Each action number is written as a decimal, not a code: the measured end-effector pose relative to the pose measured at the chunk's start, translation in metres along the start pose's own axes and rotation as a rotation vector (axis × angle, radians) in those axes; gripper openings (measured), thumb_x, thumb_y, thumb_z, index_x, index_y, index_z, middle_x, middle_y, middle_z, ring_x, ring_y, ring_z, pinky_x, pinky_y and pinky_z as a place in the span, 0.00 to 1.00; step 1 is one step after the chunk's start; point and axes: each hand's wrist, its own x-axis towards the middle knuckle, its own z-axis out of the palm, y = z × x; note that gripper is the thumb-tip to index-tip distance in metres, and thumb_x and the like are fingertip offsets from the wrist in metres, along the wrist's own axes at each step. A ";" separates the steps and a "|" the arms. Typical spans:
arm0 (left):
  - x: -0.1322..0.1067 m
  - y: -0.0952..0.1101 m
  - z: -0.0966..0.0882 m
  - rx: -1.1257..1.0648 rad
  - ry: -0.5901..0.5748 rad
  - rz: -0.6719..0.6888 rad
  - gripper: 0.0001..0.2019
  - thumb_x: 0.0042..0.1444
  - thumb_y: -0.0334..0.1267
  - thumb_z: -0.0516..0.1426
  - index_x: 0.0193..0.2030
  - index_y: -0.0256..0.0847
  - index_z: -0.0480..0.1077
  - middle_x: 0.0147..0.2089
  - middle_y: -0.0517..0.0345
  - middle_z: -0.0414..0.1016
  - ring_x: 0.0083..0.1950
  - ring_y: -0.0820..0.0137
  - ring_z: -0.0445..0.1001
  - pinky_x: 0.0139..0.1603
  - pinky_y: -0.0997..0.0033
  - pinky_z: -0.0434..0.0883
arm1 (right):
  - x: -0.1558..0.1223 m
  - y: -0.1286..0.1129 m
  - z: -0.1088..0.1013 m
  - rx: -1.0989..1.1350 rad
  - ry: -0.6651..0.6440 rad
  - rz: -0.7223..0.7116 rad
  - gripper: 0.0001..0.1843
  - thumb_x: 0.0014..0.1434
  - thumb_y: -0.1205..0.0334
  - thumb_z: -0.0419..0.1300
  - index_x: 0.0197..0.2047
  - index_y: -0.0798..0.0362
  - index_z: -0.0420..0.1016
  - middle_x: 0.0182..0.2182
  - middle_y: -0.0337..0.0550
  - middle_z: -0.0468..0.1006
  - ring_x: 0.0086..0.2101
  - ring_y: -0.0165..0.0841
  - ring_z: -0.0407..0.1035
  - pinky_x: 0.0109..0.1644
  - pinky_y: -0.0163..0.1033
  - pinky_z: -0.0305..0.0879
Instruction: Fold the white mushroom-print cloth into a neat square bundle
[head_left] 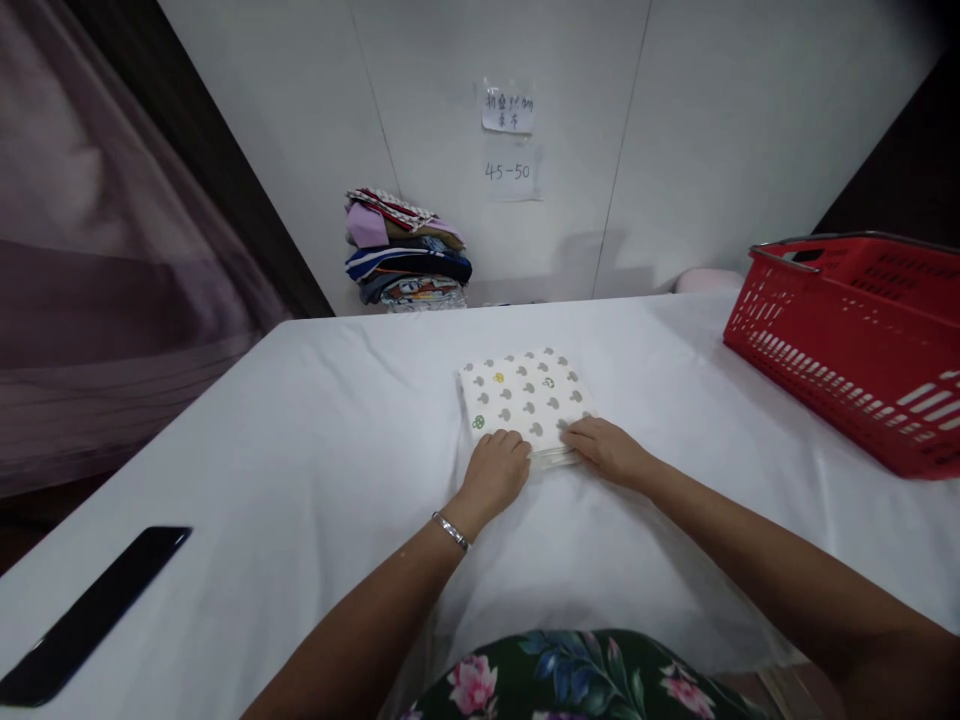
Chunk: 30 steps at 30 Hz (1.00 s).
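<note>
A white folded cloth (525, 395) printed with grey mushroom shapes and a few green and yellow ones lies in the middle of the white-covered table. Several layers show along its near edge. My left hand (499, 465), with a silver bracelet at the wrist, has its fingers curled over the near left part of the cloth. At the near right corner, my right hand (607, 448) grips the edge, fingers on top. Both thumbs are mostly hidden.
A red plastic basket (847, 350) stands at the table's right side. Beyond the far edge rises a stack of folded fabrics (409, 255) against the wall. A dark flat object (94, 610) lies at the near left. Paper signs (510, 170) hang on the wall.
</note>
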 end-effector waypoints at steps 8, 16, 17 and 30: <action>0.011 0.007 -0.007 0.082 -0.061 0.041 0.08 0.53 0.26 0.49 0.37 0.39 0.66 0.37 0.52 0.68 0.40 0.64 0.65 0.39 0.62 0.60 | 0.003 -0.001 0.001 0.009 0.023 0.039 0.13 0.62 0.60 0.47 0.41 0.49 0.72 0.35 0.48 0.75 0.36 0.38 0.66 0.43 0.46 0.62; 0.004 0.005 0.004 0.100 -0.027 0.057 0.10 0.52 0.25 0.49 0.40 0.39 0.65 0.37 0.53 0.68 0.41 0.64 0.65 0.39 0.63 0.60 | -0.003 0.000 0.003 -0.162 0.027 -0.080 0.15 0.62 0.66 0.44 0.45 0.52 0.70 0.36 0.50 0.75 0.36 0.38 0.66 0.40 0.46 0.63; 0.003 0.005 0.005 0.104 -0.030 0.061 0.10 0.53 0.25 0.49 0.39 0.39 0.65 0.37 0.53 0.67 0.41 0.64 0.65 0.39 0.63 0.61 | -0.003 0.000 0.003 -0.198 0.018 -0.098 0.16 0.62 0.67 0.44 0.46 0.53 0.70 0.36 0.51 0.75 0.36 0.38 0.66 0.39 0.46 0.63; 0.001 0.004 0.007 0.080 0.008 0.060 0.17 0.53 0.26 0.49 0.50 0.40 0.62 0.39 0.54 0.69 0.42 0.64 0.66 0.41 0.63 0.61 | -0.008 0.004 0.008 -0.314 0.107 -0.182 0.13 0.61 0.69 0.46 0.45 0.55 0.69 0.37 0.50 0.74 0.36 0.36 0.67 0.39 0.43 0.66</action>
